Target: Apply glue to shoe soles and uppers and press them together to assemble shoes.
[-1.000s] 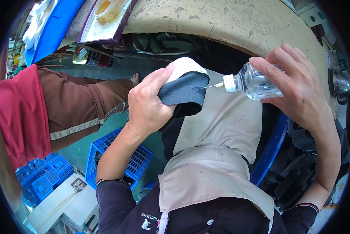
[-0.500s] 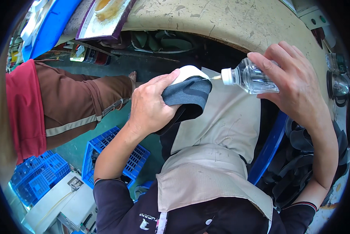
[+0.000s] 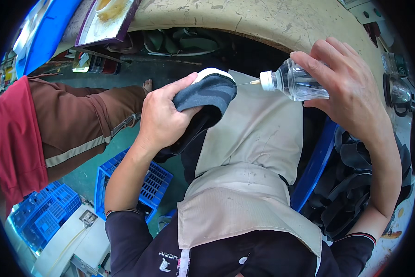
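My left hand (image 3: 163,115) is closed round a dark grey fabric shoe upper (image 3: 206,93) with a white edge at its far end, thumb along the top. My right hand (image 3: 348,87) grips a clear plastic bottle (image 3: 304,82) on its side, the white cap (image 3: 266,81) pointing left. A thin needle (image 3: 247,83) sticks out of the cap, its tip at or very near the upper's right edge; contact is hard to tell. Clear liquid seems to be inside the bottle. Both are held above the beige apron (image 3: 258,124) on my lap.
A worn beige table (image 3: 263,18) curves across the far side, with a stained tray (image 3: 101,32) at its left. Someone in brown trousers (image 3: 73,111) stands at left. Blue crates (image 3: 159,184) are on the floor. Dark strap-like pieces (image 3: 350,180) lie in a heap at right.
My left hand and the shoe upper have moved left and slightly up. The bottle has shifted slightly up and left, and more of the needle shows between cap and upper.
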`<state>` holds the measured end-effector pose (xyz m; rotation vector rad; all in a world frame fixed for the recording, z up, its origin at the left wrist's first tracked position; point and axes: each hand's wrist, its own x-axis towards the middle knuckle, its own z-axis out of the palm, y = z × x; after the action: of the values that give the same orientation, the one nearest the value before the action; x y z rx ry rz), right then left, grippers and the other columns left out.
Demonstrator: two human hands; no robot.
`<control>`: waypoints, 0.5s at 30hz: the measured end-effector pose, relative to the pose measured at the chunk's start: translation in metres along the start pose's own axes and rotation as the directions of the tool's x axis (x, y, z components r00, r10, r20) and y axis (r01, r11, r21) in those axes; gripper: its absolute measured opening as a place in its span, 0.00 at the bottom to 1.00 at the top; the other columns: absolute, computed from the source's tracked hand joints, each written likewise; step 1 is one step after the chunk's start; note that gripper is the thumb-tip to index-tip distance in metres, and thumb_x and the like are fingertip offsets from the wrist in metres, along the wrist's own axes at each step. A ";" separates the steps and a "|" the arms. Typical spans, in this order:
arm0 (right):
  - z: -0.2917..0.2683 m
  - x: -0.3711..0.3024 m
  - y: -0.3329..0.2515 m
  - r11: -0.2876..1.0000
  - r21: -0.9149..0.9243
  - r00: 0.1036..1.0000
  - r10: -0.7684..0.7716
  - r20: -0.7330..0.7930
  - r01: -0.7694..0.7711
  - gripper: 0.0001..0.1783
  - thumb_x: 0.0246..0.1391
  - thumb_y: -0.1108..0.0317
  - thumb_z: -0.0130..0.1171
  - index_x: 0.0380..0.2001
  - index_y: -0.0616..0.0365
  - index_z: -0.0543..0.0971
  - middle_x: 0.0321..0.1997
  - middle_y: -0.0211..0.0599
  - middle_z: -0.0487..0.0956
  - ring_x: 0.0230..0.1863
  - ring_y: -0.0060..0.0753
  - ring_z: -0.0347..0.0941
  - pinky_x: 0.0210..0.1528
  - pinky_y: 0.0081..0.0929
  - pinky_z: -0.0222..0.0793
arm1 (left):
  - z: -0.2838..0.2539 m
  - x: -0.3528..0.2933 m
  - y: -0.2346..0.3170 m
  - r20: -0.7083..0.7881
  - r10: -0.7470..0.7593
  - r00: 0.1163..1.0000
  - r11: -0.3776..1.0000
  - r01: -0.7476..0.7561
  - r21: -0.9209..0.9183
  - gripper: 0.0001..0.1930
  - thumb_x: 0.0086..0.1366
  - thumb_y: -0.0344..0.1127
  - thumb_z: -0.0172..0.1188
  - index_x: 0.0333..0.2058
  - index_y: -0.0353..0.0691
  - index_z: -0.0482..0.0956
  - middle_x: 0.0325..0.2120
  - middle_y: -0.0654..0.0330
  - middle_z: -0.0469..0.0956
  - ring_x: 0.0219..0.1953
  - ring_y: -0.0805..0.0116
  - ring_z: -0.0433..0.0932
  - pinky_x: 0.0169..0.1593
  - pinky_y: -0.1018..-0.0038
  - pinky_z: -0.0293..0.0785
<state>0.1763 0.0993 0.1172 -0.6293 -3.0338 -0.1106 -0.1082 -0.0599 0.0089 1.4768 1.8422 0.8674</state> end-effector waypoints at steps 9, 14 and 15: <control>0.006 -0.001 0.004 1.000 0.001 1.000 0.009 -0.009 -0.009 0.44 0.23 0.74 0.82 0.53 0.50 0.79 0.42 0.32 0.73 0.41 0.36 0.69 0.46 0.32 0.69 | 0.005 0.011 -0.011 -0.035 -0.042 0.998 0.989 0.037 -0.142 0.25 0.53 0.26 0.71 0.53 0.32 0.83 0.43 0.53 0.88 0.37 0.64 0.86 0.45 0.74 0.79; -0.014 0.005 0.005 0.998 0.023 0.999 0.053 -0.005 -0.053 0.43 0.24 0.74 0.81 0.53 0.51 0.79 0.41 0.32 0.73 0.41 0.37 0.68 0.46 0.31 0.68 | -0.003 0.009 0.005 -0.008 -0.026 1.000 0.992 0.025 -0.120 0.25 0.53 0.25 0.70 0.53 0.32 0.82 0.44 0.53 0.87 0.39 0.62 0.86 0.47 0.74 0.79; -0.018 0.007 0.006 0.998 0.034 0.998 0.050 -0.024 -0.050 0.43 0.24 0.73 0.81 0.52 0.51 0.79 0.41 0.32 0.73 0.41 0.36 0.68 0.46 0.31 0.68 | -0.005 0.010 0.007 -0.025 -0.009 1.000 0.993 0.006 -0.120 0.25 0.53 0.25 0.70 0.53 0.32 0.82 0.44 0.53 0.87 0.39 0.62 0.86 0.47 0.74 0.79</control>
<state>0.1729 0.1064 0.1361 -0.6952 -2.9866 -0.0649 -0.1095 -0.0498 0.0172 1.3895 1.7806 0.9794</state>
